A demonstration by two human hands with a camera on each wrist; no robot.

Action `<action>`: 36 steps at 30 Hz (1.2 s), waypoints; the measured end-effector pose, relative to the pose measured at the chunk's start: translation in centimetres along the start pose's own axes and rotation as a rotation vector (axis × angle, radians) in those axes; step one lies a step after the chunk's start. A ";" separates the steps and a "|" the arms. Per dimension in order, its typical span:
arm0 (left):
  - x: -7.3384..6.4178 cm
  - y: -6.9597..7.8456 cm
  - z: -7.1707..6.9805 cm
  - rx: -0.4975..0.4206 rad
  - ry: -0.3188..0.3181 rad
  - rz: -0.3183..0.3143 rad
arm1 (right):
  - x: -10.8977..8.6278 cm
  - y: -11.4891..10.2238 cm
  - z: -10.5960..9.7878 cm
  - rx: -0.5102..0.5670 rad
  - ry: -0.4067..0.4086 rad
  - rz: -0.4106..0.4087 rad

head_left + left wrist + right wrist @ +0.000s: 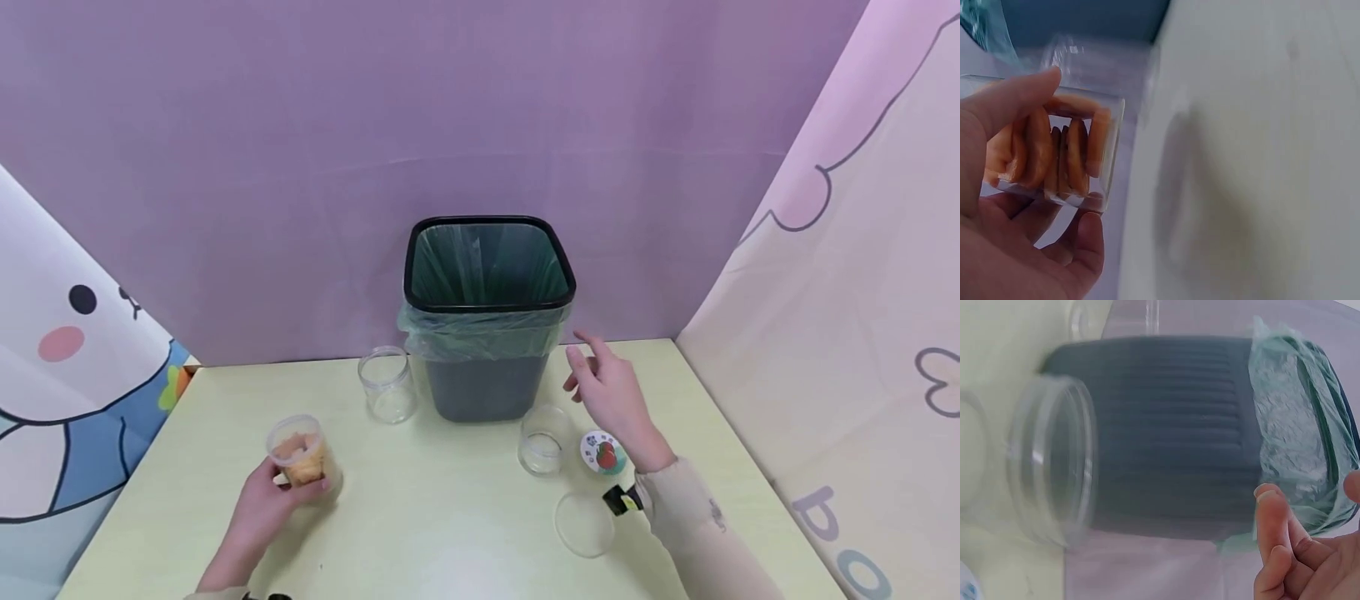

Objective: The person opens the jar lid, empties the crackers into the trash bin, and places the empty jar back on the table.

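Observation:
My left hand (258,508) holds a clear plastic jar (322,492) of orange-brown food pieces (306,468) over the table's left side. In the left wrist view the thumb lies on one side of this jar and the fingers on the other, with the pieces (1072,153) showing through the wall. My right hand (615,396) holds nothing and is raised beside the bin's right side, fingers loosely bent. The grey trash bin (487,387) has a black rim and a green liner bag (487,335) folded over its edge. In the right wrist view the fingertips overlap the bag (1291,419).
One lidless clear jar (390,400) stands left of the bin, another (542,454) at its front right. Beside that lie a round lid with a red fruit picture (602,452) and a clear ring-shaped disc (584,557). A purple cloth (300,167) hangs behind the table.

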State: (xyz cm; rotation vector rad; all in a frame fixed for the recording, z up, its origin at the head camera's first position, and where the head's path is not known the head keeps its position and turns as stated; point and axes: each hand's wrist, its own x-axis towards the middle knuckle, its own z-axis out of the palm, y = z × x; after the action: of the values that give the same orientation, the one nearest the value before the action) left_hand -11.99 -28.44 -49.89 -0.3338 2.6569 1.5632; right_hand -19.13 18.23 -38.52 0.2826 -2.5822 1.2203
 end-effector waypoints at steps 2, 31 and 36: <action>-0.4 0.9 0.5 0.006 0.003 0.028 | -0.7 0.1 0.5 0.007 -0.010 0.006; -4.7 8.6 9.2 -0.076 -0.096 0.348 | -8.1 -4.5 8.5 0.291 -0.112 -0.196; -4.9 9.1 10.7 -0.072 -0.103 0.373 | -8.4 -5.3 9.5 0.356 -0.138 -0.214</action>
State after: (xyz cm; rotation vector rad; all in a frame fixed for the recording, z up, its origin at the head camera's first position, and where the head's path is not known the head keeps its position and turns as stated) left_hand -9.91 -14.06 -46.65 0.2511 2.7004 1.7148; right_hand -11.14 8.04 -43.20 0.7182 -2.3512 1.6198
